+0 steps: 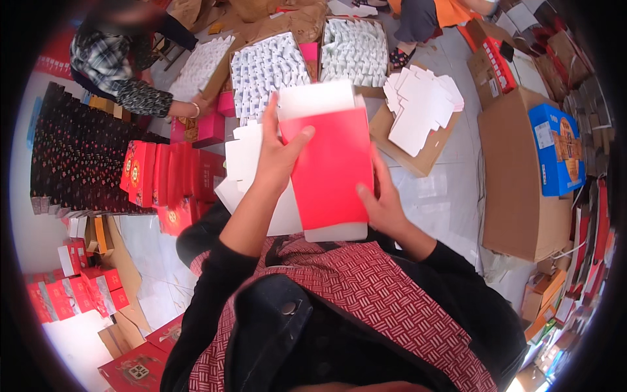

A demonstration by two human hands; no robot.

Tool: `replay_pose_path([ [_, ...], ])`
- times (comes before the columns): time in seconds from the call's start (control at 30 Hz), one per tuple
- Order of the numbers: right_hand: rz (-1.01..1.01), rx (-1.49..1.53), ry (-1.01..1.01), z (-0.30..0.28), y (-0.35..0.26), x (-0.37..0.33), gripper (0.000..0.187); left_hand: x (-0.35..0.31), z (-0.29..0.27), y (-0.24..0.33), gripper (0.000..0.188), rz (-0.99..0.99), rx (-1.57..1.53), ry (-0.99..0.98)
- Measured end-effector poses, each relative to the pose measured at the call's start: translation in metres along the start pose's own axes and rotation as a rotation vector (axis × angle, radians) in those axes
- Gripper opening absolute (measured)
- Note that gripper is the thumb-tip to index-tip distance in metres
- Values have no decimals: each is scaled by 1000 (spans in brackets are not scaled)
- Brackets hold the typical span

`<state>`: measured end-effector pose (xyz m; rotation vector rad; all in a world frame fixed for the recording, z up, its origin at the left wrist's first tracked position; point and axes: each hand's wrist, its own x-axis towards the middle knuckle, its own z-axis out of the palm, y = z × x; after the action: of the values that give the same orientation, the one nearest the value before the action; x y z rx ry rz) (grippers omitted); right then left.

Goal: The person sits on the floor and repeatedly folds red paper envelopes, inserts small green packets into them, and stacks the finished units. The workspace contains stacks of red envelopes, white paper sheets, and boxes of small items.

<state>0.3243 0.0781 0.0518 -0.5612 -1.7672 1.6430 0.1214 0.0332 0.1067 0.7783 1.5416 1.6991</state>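
The red box (330, 166) is held up in front of the person's lap, its long sides running away from the body and leaning slightly to the left. White shows past its far end and, in a narrower strip, past its near end. The left hand (282, 147) is clamped on the left edge near the far end, thumb on the red face and fingers along the side, partly hidden. The right hand (384, 201) grips the right edge lower down, thumb at the face's edge; its other fingers are mostly behind the box.

White card blanks (282, 212) lie just beside and partly beneath it, to the left, next to the patterned apron (379, 281). Beyond, to the right, a pile of white blanks (421, 108) rests on cardboard (431, 153). Straight ahead stand two cartons filled with white packets (268, 68).

To the left, red boxes (157, 173) are stacked near rows of black flowered boxes (78, 150). A co-worker (108, 62) reaches a hand toward a pink box (210, 128). Far right, a blue box (555, 150) leans against a big carton (516, 176).
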Motion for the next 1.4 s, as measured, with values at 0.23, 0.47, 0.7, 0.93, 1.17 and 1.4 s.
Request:
replay_pose_path([
  [0.23,97,51,57,-38,-2,58,50,-2,8,-8,62,-124,-29,-99],
  [0.47,350,178,-93,-65,2,89,30,22,-17,-12,48,-342,-3,-289],
  [0.7,201,79,-137,-68,25,107,25,46,-31,-29,36,-254,-132,-415],
  [0.93,-141,93,-55,-58,-8,119,23,36,-17,-36,19,-150,-211,-114],
  [1.17,424,-253,-661,-55,-63,197,26,26,-5,-28,16,-47,-197,-105],
  [1.4,641,-71,-724,-38,-52,202,21,23,2,-28,11,-20,-261,-59],
])
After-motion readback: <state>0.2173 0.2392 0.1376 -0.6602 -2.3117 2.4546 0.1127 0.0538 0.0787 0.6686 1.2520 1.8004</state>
